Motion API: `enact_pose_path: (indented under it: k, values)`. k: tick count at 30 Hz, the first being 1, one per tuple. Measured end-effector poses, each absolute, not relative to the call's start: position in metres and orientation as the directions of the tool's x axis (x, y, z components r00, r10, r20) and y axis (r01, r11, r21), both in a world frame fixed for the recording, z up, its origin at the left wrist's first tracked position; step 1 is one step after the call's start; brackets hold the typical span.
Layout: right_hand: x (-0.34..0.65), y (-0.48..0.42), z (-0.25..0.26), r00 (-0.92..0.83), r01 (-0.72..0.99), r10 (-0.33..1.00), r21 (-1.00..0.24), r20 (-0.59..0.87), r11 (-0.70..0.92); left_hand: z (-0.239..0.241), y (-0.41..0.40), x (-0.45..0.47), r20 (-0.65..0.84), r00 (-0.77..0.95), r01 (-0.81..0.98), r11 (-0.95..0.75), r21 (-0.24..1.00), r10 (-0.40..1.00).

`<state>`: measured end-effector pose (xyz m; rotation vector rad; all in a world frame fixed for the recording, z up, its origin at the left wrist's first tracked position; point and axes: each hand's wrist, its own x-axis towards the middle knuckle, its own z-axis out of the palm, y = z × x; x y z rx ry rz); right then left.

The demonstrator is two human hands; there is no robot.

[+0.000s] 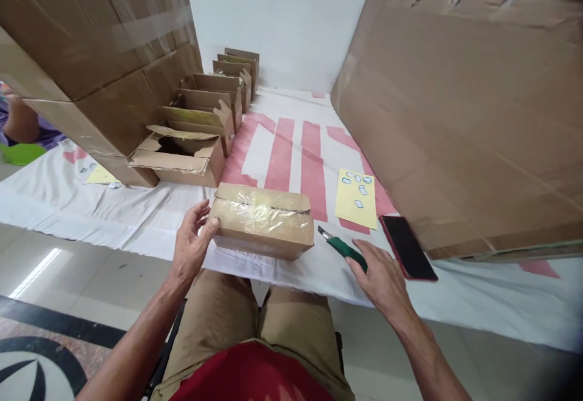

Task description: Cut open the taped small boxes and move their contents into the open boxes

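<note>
A small, taped cardboard box (262, 222) lies closed near the table's front edge, with shiny clear tape over its top seam. My left hand (195, 237) is at its left end, thumb against the corner and fingers apart, not wrapped round it. To the right of the box, a green utility knife (342, 250) has its blade out and pointing toward the box. My right hand (380, 273) has thumb and index finger on either side of the knife's handle, low over the tablecloth.
Several open cardboard boxes (182, 161) stand in a row at the left. Large cardboard panels rise on the left (118, 42) and right (464, 121). A yellow paper (353, 212) and a phone (407, 249) lie at the right. Another person's arm (22, 118) shows at far left.
</note>
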<state>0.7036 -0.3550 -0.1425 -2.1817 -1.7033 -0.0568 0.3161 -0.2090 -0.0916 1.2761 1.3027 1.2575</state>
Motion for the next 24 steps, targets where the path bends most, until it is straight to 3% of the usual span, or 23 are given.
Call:
enact_pose_path:
  k: [4, 11, 14, 19, 24]
  values:
    - [0.715, -0.36, -0.164, 0.238, 0.968, 0.946, -0.129, 0.218, -0.214, -0.086, -0.183, 0.322, 0.136, -0.04, 0.068, -0.133, 0.989, 0.99]
    - [0.707, -0.34, -0.177, 0.232, 0.968, 0.941, -0.151, 0.245, -0.199, -0.094, -0.156, 0.329, 0.09, 0.068, -0.027, -0.088, 0.996, 0.994]
    - [0.691, -0.336, -0.157, 0.264, 0.951, 0.914, -0.243, 0.309, -0.193, -0.096, -0.155, 0.327, 0.084, 0.061, -0.063, -0.08, 0.995, 0.995]
    - [0.608, -0.35, -0.109, 0.147, 0.817, 0.889, -0.56, 0.433, 0.138, -0.102, -0.16, 0.304, 0.068, -0.043, -0.106, -0.073, 0.992, 0.997]
    - [0.519, -0.366, -0.092, -0.047, 0.743, 0.857, -0.556, 0.513, 0.373, -0.102, -0.162, 0.275, 0.035, -0.153, -0.107, -0.052, 0.993, 0.988]
